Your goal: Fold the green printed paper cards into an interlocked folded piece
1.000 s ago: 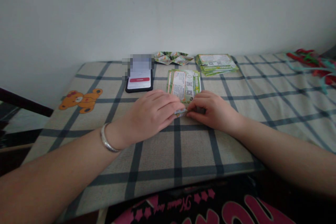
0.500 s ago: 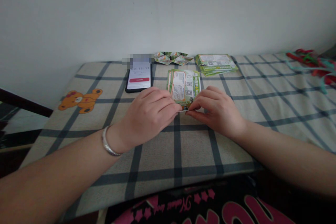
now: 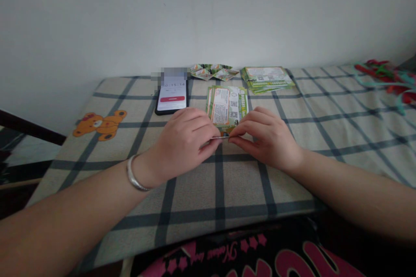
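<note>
I note both hands close together above the near side of the table point(image 3: 195, 199), meeting at one thin piece of paper point(image 3: 223, 137). I find the left hand point(image 3: 191, 136) closed on the paper's left part, thumb below and fingers above; its fingers hide much of it. I find the right hand point(image 3: 266, 134) pinching the right end between thumb and fingertips, with no visible gap in the pinch. The paper shows nearly edge-on, so I cannot tell how it is folded. Just beyond it lies a small pile of printed cards point(image 3: 224, 106), partly covered by the right fingers. Farther back I record a phone point(image 3: 172, 100), lit, at left; folded papers point(image 3: 212, 72) near the wall point(image 3: 208, 17); and a larger card stack point(image 3: 269, 78) to their right.
</note>
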### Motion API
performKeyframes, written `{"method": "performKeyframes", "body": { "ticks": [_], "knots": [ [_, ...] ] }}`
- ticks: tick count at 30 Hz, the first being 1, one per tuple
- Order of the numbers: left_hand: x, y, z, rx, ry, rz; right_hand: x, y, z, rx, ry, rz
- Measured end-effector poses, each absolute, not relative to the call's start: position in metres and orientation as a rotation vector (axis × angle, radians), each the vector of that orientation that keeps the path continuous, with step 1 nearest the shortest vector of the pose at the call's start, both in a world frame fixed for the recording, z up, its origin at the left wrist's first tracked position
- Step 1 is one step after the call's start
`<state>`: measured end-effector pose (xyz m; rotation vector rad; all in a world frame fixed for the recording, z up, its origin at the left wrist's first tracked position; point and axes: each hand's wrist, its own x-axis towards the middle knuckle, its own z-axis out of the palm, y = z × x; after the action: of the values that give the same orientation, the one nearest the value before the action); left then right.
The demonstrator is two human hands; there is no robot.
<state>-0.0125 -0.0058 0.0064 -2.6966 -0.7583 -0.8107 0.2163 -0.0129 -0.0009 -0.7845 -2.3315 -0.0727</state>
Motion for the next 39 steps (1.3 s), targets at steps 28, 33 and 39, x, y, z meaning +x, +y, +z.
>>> {"method": "performKeyframes", "body": {
  "ticks": [28,33,39],
  "knots": [
    [-0.0084,-0.0042,0.0039,-2.991,-1.068,-1.139,0.2187,-0.0092,-0.0028,-0.732,-2.184,-0.066],
    [-0.0074,-0.0041,0.0033,-3.002,-1.062,-1.089,0.2186,-0.0076,-0.003,-0.715,-2.199,-0.067],
    [-0.0067,-0.0047,0.0025,-2.914,-0.896,-1.035,0.2185,-0.0073,-0.0027,-0.719,-2.228,-0.033]
  ]
}}
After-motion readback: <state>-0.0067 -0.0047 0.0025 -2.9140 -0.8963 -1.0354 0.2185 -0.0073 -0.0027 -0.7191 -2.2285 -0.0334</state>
